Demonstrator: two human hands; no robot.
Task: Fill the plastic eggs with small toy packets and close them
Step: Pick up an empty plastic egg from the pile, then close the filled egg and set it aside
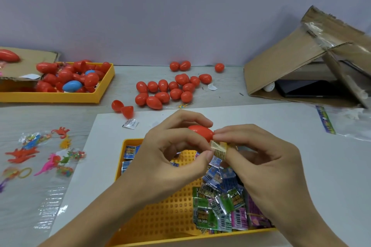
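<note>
While the person is sitting over the worktop, the head view is showing both hands raised above a yellow tray of small toy packets. The left hand is curling its fingers around a red egg half, with the open side turned toward the other hand, probably so a packet can go in directly. The right hand is pinching a folded golden packet between thumb and fingertips, just beside the egg's rim and touching the left thumb; I think it is being folded smaller to fit inside. So each grip is narrow and is holding something.

Behind, a group of closed red eggs is lying together on the worktop, likely the finished ones, and two open egg halves are waiting nearby. On the far left another yellow tray is keeping more red eggs and some blue ones. Loose toy dinosaurs in bags are lying on the left side, and a cardboard box is standing open on the right.
</note>
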